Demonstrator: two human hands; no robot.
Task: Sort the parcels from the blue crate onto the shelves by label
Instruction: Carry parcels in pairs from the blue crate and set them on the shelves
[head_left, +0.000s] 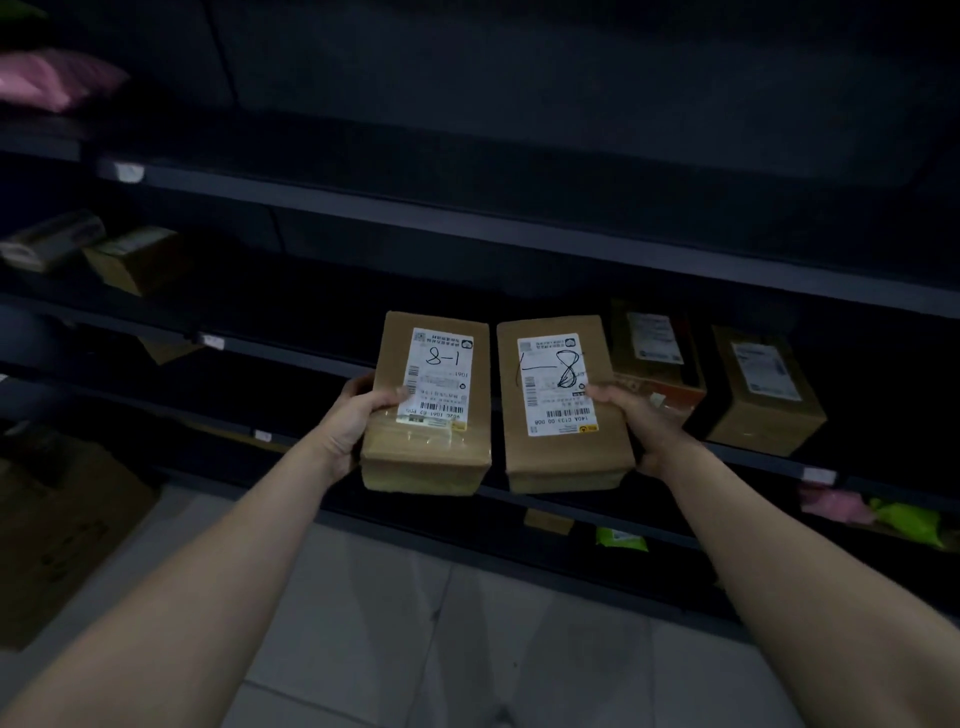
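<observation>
I read both labels face-up: left hand (358, 415) clasps left parcel (428, 405) marked 8-1; right hand (636, 421) clasps right parcel (563, 405) (its marking upside-down), both held before the shelf (769, 457), probably to compare.

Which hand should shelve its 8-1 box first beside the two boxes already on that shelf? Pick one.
Right, probably. The right hand holds its box directly beside the two shelved boxes; the left hand and its box sit farther away.
</observation>
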